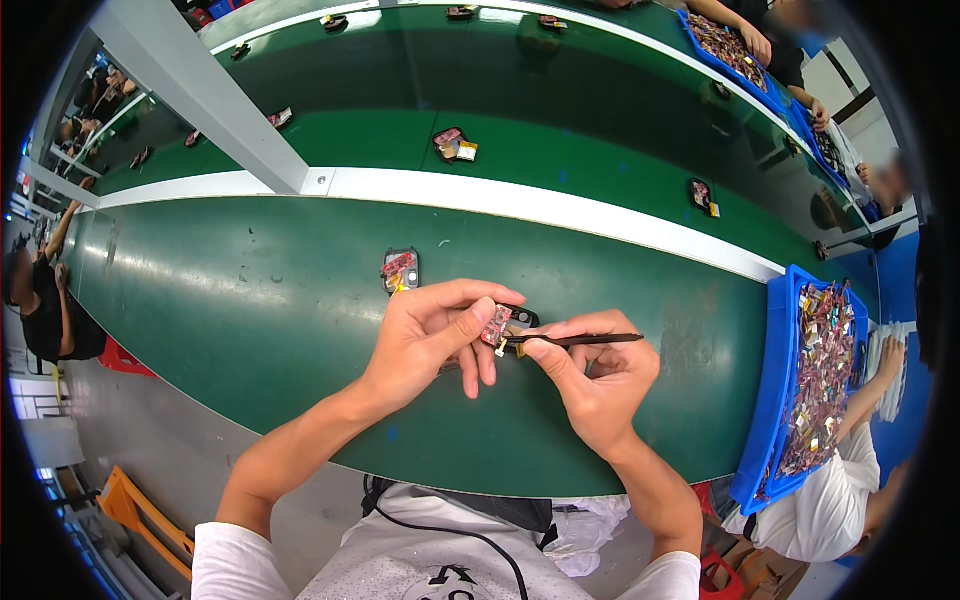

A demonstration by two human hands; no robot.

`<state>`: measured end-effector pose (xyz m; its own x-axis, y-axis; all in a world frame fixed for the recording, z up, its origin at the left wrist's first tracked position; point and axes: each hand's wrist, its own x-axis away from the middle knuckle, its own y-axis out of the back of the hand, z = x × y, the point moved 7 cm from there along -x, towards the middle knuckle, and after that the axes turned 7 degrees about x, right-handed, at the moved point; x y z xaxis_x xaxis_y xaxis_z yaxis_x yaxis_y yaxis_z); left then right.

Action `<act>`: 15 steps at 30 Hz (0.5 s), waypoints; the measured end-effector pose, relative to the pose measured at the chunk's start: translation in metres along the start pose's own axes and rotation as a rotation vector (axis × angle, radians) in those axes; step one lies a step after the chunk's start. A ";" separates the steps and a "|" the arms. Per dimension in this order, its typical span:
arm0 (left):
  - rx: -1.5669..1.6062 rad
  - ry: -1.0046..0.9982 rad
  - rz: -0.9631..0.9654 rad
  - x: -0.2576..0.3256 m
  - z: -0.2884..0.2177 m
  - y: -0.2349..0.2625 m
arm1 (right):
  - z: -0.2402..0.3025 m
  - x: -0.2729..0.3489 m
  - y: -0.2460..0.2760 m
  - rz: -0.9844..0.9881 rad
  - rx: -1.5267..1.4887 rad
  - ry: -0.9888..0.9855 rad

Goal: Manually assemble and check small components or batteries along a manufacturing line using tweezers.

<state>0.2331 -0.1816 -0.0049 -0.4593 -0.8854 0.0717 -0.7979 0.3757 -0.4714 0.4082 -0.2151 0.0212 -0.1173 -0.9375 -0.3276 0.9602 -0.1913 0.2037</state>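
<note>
Above the green table, my left hand (436, 335) is closed around a small black plastic housing (522, 317). A red circuit board (496, 325) lies at the housing, under my left thumb, with a small white piece below it. My right hand (600, 375) pinches slim black tweezers (590, 339), their tips reaching to the board's lower edge. What the tips touch is too small to tell. Just beyond my left hand, a second black housing (401, 268) with a red board rests on the table.
A blue bin (760, 400) heaped with red boards stands at the table's right end. Beyond a white rail (430, 190), a green conveyor belt (360, 140) carries several housings with boards. A grey post (215, 100) rises at the left. Other people sit left, right and across.
</note>
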 end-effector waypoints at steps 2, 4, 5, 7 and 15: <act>-0.014 -0.006 0.004 -0.001 0.000 -0.001 | -0.001 -0.001 0.001 0.007 -0.013 -0.028; -0.024 -0.013 0.007 -0.001 0.001 -0.003 | -0.001 -0.001 0.004 0.016 -0.011 -0.019; -0.019 -0.009 0.008 -0.002 0.001 -0.004 | -0.001 -0.002 0.006 0.024 -0.010 -0.009; -0.015 -0.004 0.012 -0.003 0.000 -0.005 | 0.000 -0.004 0.008 0.036 0.018 0.022; 0.022 0.007 -0.019 -0.003 0.000 -0.001 | -0.002 -0.003 0.002 0.053 -0.006 -0.021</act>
<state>0.2351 -0.1794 -0.0046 -0.4471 -0.8902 0.0873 -0.7977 0.3527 -0.4891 0.4109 -0.2124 0.0209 -0.0713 -0.9521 -0.2975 0.9666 -0.1395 0.2149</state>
